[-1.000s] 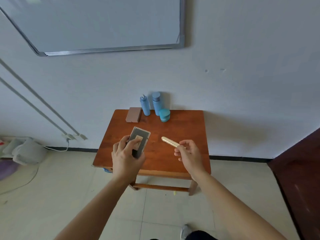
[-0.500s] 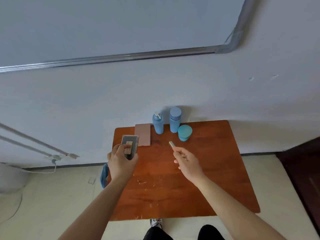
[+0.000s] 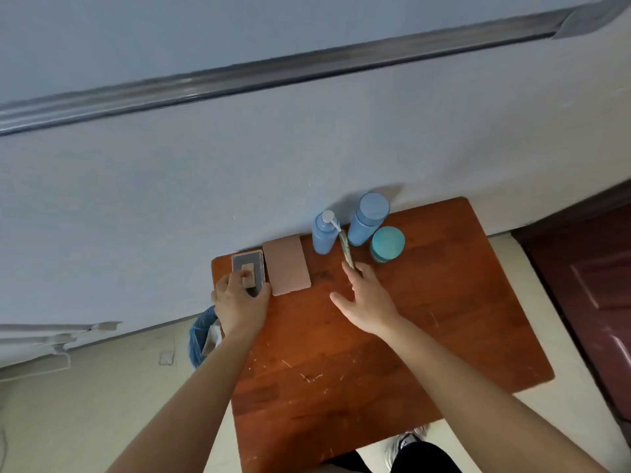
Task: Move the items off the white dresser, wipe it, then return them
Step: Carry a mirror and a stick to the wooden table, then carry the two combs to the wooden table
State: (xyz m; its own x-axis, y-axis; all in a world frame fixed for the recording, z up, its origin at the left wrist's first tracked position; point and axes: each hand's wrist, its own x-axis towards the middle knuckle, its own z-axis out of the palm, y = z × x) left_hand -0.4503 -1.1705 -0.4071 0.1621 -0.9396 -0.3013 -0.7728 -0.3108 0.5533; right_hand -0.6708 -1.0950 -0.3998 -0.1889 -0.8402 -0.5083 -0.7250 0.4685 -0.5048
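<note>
While the left hand (image 3: 239, 298) is gripping the grey box (image 3: 248, 266) at the worktop's (image 3: 375, 387) back-left corner beside the pink pad (image 3: 286, 264), the right hand (image 3: 367, 298) is lying wide, fingertips (image 3: 356, 269) touching the gold stick (image 3: 345, 249) beside the pump bottle (image 3: 323, 238).

forearms (image 3: 191, 397) bare | trousers (image 3: 425, 459) blk | shoe (image 3: 406, 443) wht/gry

My bare forearms reach forward from the bottom of the view, the left from the lower left, the right from the lower right. My left grip (image 3: 240, 298) is knuckles-up, its fingers curled over the near end of a grey case (image 3: 256, 268). My right grip (image 3: 367, 302) lies flatter, fingers straight and pointing ahead, thumb splayed to the left, fingertips (image 3: 356, 272) touching the near end of a slim stick (image 3: 346, 249).
</note>
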